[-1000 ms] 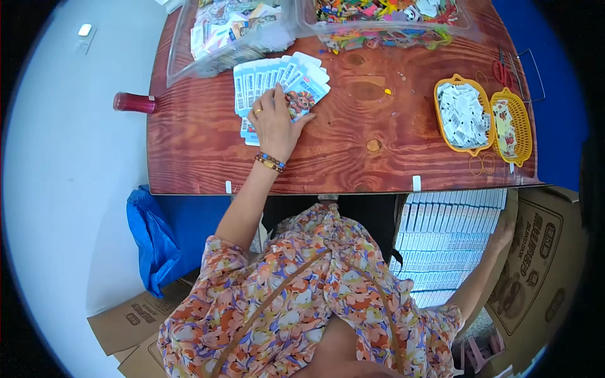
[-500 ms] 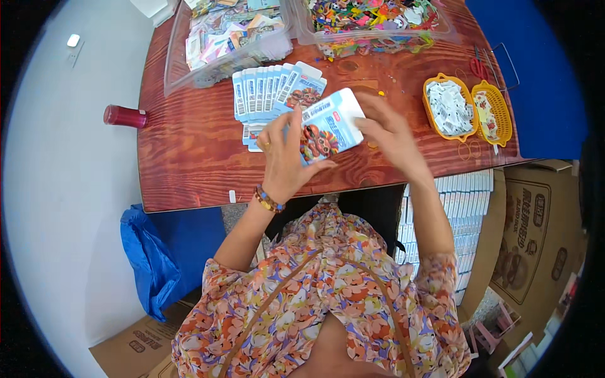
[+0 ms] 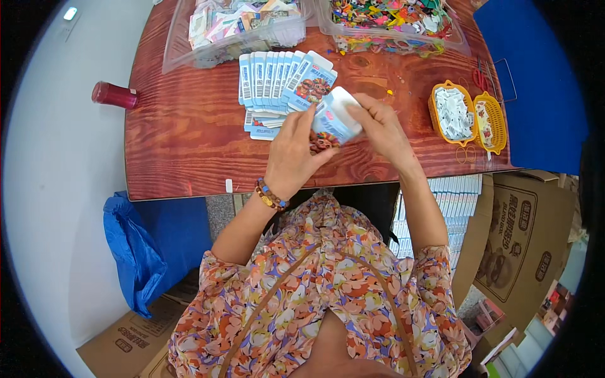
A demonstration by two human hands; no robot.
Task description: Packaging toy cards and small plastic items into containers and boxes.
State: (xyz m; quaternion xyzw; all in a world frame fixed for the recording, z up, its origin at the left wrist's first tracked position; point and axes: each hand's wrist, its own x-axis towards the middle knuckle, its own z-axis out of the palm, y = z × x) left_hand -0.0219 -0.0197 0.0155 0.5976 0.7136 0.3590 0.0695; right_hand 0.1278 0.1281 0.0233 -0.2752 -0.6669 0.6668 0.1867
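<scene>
A small light-blue carton with cartoon characters on its front is held up over the near part of the table, between both hands. My left hand grips it from the left side, the thumb along its lower edge. The fingers of my right hand are closed on its white upper right end, partly blurred there. Just beyond, a fanned pile of matching flat cartons lies on the table, its front corner close behind the held carton.
Clear plastic bins hold paper packets and colourful trinkets at the back. Two yellow baskets stand right, near red-handled scissors. A dark red jar lies at the left edge. Cardboard boxes stand below right.
The carton has turned and tilted more upright between my hands, and my right fingers have come in onto its upper end. The whole view has shifted slightly.
</scene>
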